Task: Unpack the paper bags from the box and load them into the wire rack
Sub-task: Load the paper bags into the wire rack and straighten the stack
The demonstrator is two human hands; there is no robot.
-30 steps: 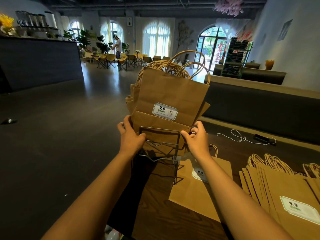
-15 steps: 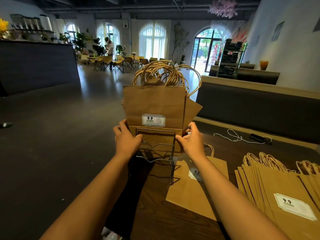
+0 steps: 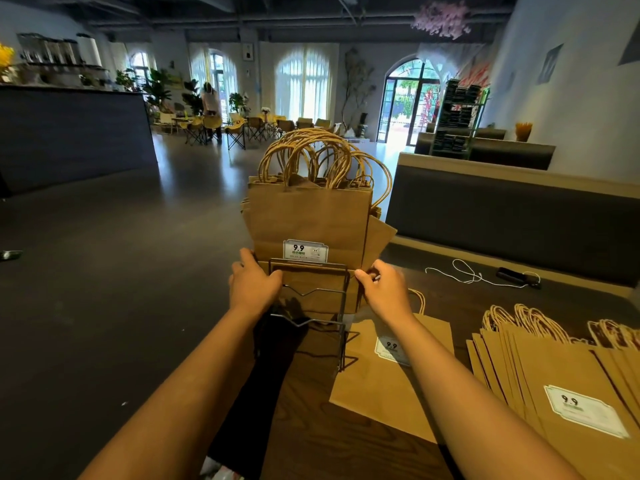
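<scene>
A bundle of brown paper bags (image 3: 308, 216) with twisted handles and a white 9.9 label stands upright in the black wire rack (image 3: 311, 296) at the table's left edge. My left hand (image 3: 254, 284) grips the bundle's lower left edge beside the rack. My right hand (image 3: 382, 291) holds the lower right edge, fingers curled round the bags. One flat bag (image 3: 388, 368) lies on the table behind the rack's right side. A fanned stack of bags (image 3: 561, 375) lies at the right. No box is in view.
The dark wooden table (image 3: 346, 441) ends just left of the rack, with open floor beyond. A white cable (image 3: 464, 271) and a dark device (image 3: 512, 273) lie at the table's far side, before a low padded partition (image 3: 519, 216). A person stands far off by chairs.
The bundle of bags has swung from tilted to upright and dropped lower into the rack. Both hands stayed on its lower edges.
</scene>
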